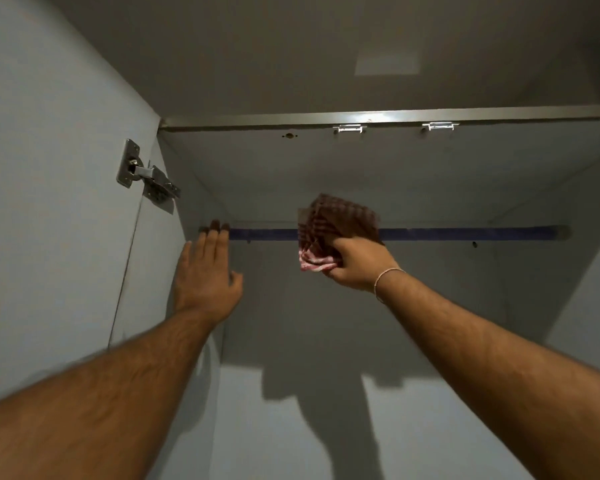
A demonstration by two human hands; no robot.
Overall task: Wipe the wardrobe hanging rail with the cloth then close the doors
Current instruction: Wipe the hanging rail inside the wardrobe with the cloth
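Viewpoint: head camera looked up into an open, pale grey wardrobe (pixel 326 168); both bare forearms reached upward into it.
Rail: a dark blue round hanging rail (pixel 465 233) ran horizontally across the upper interior, from the left side panel to the right one, close to the back panel.
Cloth: a red-and-white checked fabric cloth (pixel 333 230) was bunched and draped over the rail a little left of its midpoint, covering that stretch; a lighter fold hung below.
Right hand (pixel 357 265): fingers closed round the lower part of the cloth, pressing it against the rail from below; a thin pale bracelet (pixel 388 273) sat at the wrist.
Left hand (pixel 205 278): open and flat, fingers stretched wide-ish and together, fingertips (pixel 215 228) reaching the left end of the rail where it met the side panel; holding nothing.
Door: the left door (pixel 49 202) stood open, joined by a silver metal hinge (pixel 146 178) to the side panel.
Top edge: two small silver metal brackets (pixel 349 128) sat under the front top rail of the carcass.
Shadows: arm shadows fell on the back panel below.
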